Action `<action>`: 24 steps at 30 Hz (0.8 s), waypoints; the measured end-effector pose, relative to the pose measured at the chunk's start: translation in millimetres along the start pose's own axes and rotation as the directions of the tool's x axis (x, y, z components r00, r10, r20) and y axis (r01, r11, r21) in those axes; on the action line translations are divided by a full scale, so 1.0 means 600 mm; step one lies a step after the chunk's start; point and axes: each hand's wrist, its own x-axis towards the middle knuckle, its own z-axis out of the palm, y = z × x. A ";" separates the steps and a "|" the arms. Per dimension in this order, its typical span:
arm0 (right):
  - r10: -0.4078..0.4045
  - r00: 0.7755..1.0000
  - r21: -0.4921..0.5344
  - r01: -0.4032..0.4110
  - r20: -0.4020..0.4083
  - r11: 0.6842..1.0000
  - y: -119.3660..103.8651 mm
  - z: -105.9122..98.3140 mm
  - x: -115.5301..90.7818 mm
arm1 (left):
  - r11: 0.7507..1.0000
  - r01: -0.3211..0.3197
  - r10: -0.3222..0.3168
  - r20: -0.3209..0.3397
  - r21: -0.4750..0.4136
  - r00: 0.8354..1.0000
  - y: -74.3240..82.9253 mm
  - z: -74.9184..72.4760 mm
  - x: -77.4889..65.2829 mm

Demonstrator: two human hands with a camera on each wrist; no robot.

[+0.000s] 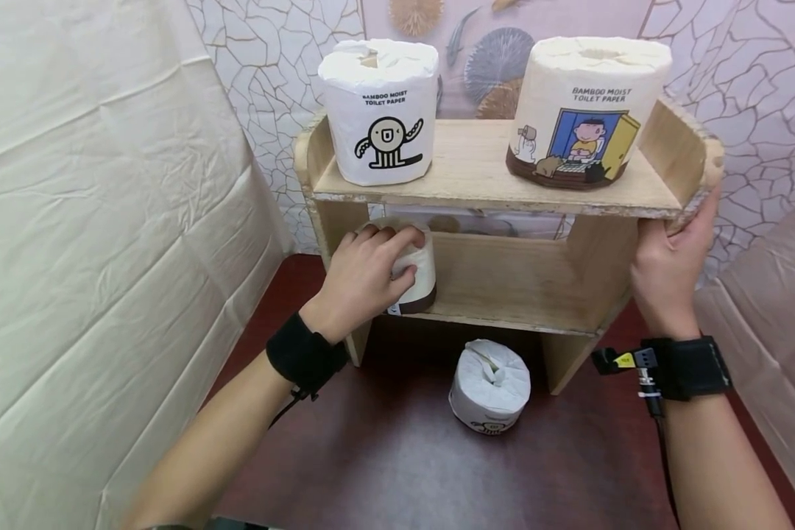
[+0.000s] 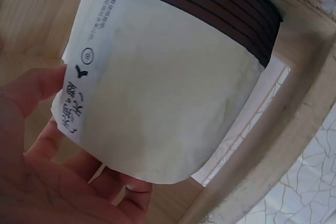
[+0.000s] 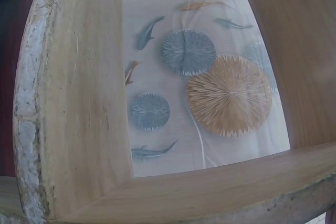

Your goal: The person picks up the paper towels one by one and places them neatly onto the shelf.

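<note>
At the left end of the middle shelf, a wrapped toilet paper roll (image 1: 422, 269) is held by my left hand (image 1: 364, 276), thumb on its near side and fingers over its top. The left wrist view shows that roll (image 2: 163, 93) as cream with a dark brown striped band and printed lettering; thumb and fingers curl about its end. My right hand (image 1: 669, 269) grips the right side of the wooden shelf (image 1: 503, 280), just under the top board. In the right wrist view only the shelf's wood (image 3: 89, 103) and the wall behind appear; the hand is out of frame.
Up on the top board stand a white octopus-print roll (image 1: 380, 118) at left and a cartoon-print roll (image 1: 586, 114) at right. Another wrapped roll (image 1: 490, 386) sits on the dark red tabletop (image 1: 384, 464) below. Pale cloth (image 1: 106, 221) hangs along the left.
</note>
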 end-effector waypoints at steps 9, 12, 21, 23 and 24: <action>-0.010 1.000 0.058 0.010 -0.004 0.998 -0.004 0.004 0.001 | 0.999 0.026 -0.028 0.056 0.036 0.998 -0.010 -0.007 0.012; -0.014 1.000 0.071 0.014 -0.002 0.997 -0.005 0.005 0.001 | 0.998 0.018 -0.022 0.071 0.060 0.997 -0.015 -0.007 0.014; -0.045 0.999 0.090 0.044 0.007 0.995 -0.006 0.006 0.000 | 0.996 0.000 -0.008 0.099 0.084 0.995 -0.036 0.011 0.014; -0.055 0.998 0.089 0.054 0.008 0.995 -0.004 0.005 -0.001 | 0.997 0.003 -0.011 0.103 0.078 0.995 -0.041 0.015 0.014; -0.040 0.999 0.115 0.040 -0.006 0.993 -0.004 0.005 -0.001 | 0.997 0.003 -0.010 0.105 0.071 0.994 -0.042 0.017 0.015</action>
